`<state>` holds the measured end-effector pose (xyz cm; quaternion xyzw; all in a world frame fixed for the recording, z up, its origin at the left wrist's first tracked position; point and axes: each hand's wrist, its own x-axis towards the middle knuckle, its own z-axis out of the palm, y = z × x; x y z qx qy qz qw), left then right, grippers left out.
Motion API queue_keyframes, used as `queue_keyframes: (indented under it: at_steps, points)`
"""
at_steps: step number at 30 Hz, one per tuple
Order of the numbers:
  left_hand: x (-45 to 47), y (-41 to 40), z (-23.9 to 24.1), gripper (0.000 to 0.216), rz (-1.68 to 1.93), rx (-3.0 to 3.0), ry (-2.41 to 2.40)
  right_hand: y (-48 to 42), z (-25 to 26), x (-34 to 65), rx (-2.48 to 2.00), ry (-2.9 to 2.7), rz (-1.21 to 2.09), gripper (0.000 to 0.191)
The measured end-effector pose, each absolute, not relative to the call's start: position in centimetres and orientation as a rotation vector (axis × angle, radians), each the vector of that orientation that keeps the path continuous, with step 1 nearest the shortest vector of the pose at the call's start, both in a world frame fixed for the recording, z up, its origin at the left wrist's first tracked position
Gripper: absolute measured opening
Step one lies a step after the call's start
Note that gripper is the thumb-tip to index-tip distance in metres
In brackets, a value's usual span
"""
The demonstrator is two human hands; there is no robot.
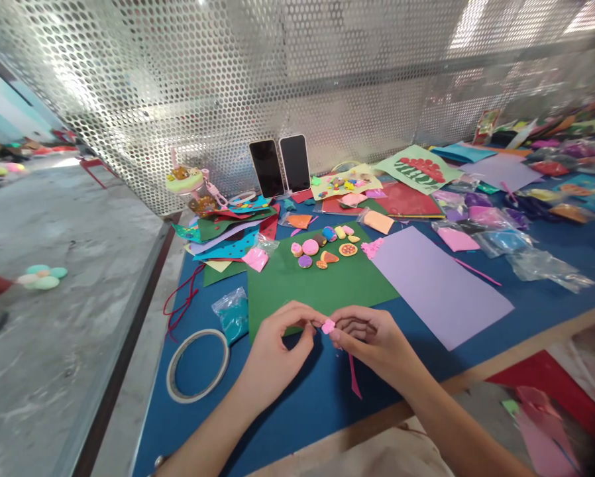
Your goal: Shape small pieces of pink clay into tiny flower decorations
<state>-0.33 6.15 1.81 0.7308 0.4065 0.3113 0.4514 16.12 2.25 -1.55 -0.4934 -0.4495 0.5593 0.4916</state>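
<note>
Both hands meet just above the near edge of the green paper sheet; the left hand and the right hand each close thumb and fingertips on 1 small pink clay piece, held off the blue surface; a thin pink stick pokes out below the right hand, though I cannot tell whether that hand grips it. Farther up the sheet lie about 10 small coloured clay shapes, which look finished, with a crumbly pink lump beside them. So the work seems well along, with this piece yet to be laid down. A purple sheet lies bare; a tape ring and a bag of teal clay rest to the left.
</note>
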Motion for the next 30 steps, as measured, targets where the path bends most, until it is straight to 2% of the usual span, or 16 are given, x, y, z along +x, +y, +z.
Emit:
queue_keyframes:
  at_steps: [20, 26, 30]
  points:
    - [-0.2, 6.1, 1.4, 0.02, 0.819, 1.842, 1.049, 2.1, -1.2, 16.2, -1.157, -1.044, 1.368, 0.02]
    - [-0.1, 5.9, 1.0, 0.016, 0.81, 2.018, 1.1, 2.7, -1.5, 16.4, -1.062, -0.82, 1.458, 0.026]
    - [0.0, 5.7, 0.3, 0.01, 0.681, 2.23, 1.116, 2.7, -1.6, 16.6, -1.085, -0.829, 1.436, 0.025]
